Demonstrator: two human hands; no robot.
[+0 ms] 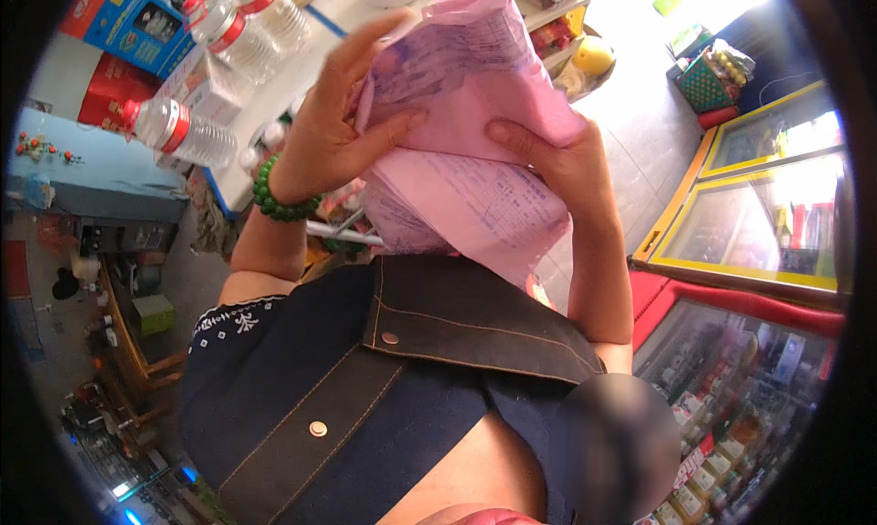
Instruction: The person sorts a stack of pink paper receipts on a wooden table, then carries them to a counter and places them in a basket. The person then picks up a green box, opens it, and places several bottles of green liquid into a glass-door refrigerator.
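Note:
Both hands hold a crumpled bundle of thin pink printed paper sheets point(466, 120) in front of my chest. My left hand point(342, 114), with a green bead bracelet point(277, 196) at its wrist, grips the bundle's left edge; its thumb lies on the paper and its raised fingers look blurred. My right hand point(565, 158) grips the right side, thumb on top and fingers hidden behind. A loose pink sheet point(479, 196) with a printed table hangs below the thumbs, over the top of my dark apron point(473, 319). What the bundle may enclose is hidden.
Clear plastic bottles with red caps point(199, 131) and a white box point(205, 86) stand on a white table point(274, 90) at the upper left. A yellow-framed glass-door cabinet point(760, 216) and a red-edged display case point(726, 360) are at the right. A teal basket point(709, 86) stands beyond.

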